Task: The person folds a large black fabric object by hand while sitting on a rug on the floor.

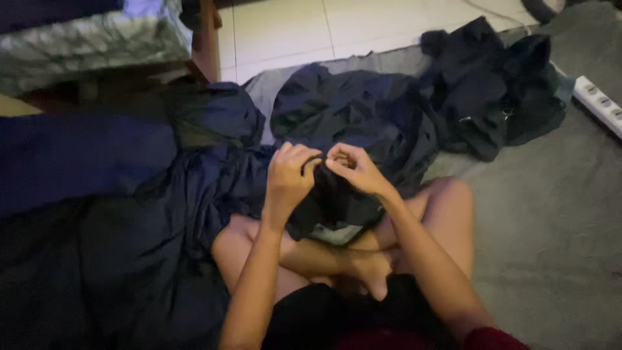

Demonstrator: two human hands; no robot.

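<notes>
I sit cross-legged on a grey floor mat (551,214). My left hand (288,178) and my right hand (355,170) are raised close together over my knees, both pinching the top edge of a small dark piece of cloth (334,207) that hangs down between them. The fingers of both hands are curled tight on the fabric. A pale lining or label shows at the bottom of the piece. Right behind my hands lies a large pile of dark navy fabric (350,110).
More dark cloth (129,227) covers the floor to my left. A black garment heap (492,84) lies at the back right. A white power strip (599,104) is at the right edge. A wooden furniture leg (206,39) stands on pale floor tiles (291,29) at the back.
</notes>
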